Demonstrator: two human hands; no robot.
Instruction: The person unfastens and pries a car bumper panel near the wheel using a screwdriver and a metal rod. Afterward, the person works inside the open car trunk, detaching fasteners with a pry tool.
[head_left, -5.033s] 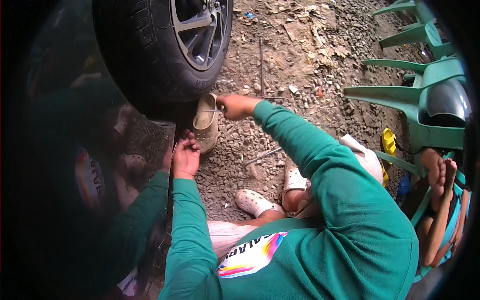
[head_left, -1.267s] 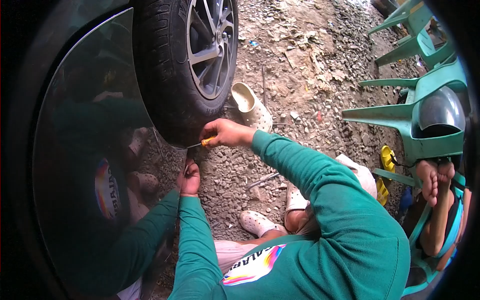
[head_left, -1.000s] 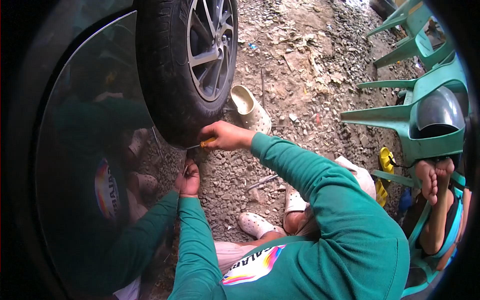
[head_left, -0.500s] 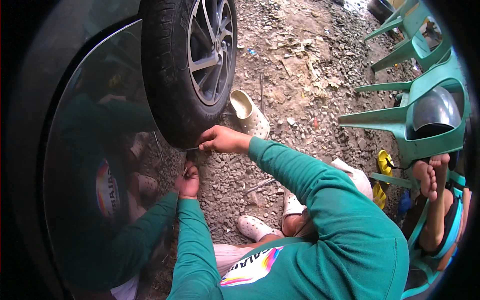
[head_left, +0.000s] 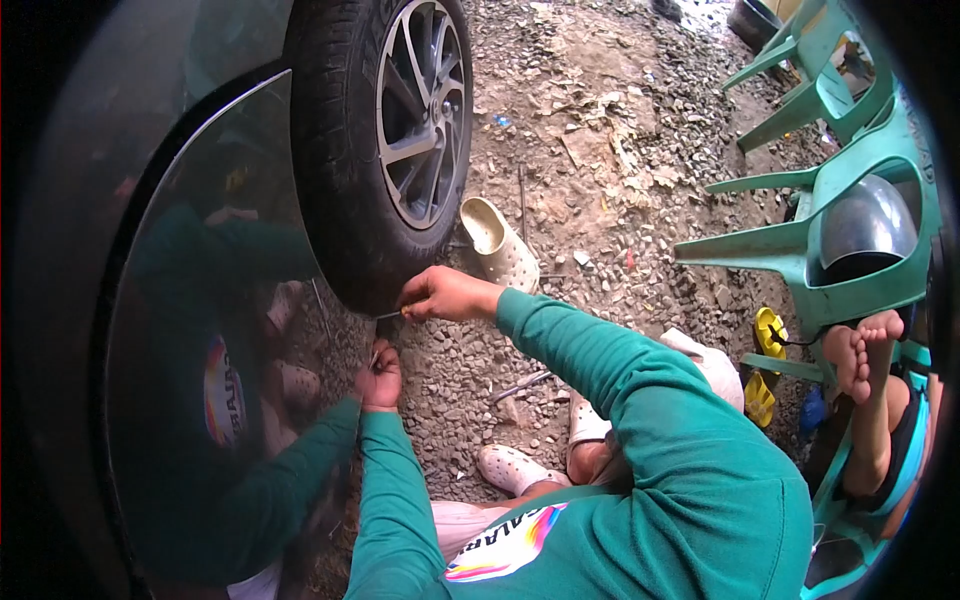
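Observation:
My right hand (head_left: 450,293) is closed in a pinch on a thin metal tool (head_left: 388,317), its short shaft pointing toward the car's lower edge just below the tire (head_left: 335,180). A small orange-yellow spot shows at my fingertips; the tool's exact kind is too small to tell. My left hand (head_left: 379,380) is closed beside the dark, glossy car panel (head_left: 180,400), fingertips up against its lower edge. A slim, light-coloured bit shows between those fingers, but I cannot make out what it is. The panel mirrors my green sleeves and shirt.
The alloy wheel (head_left: 425,115) stands above my hands. A loose beige clog (head_left: 500,245) and metal rods (head_left: 522,205) lie on the gravel (head_left: 600,190). Green plastic chairs (head_left: 770,245), a silver helmet (head_left: 868,225), yellow sandals (head_left: 768,335) and a seated person's bare feet (head_left: 862,350) are at right.
The view has shifted slightly, so the car and both hands sit a little lower. More of the thin tool shows at my right fingertips. Both hands stay closed near the panel edge.

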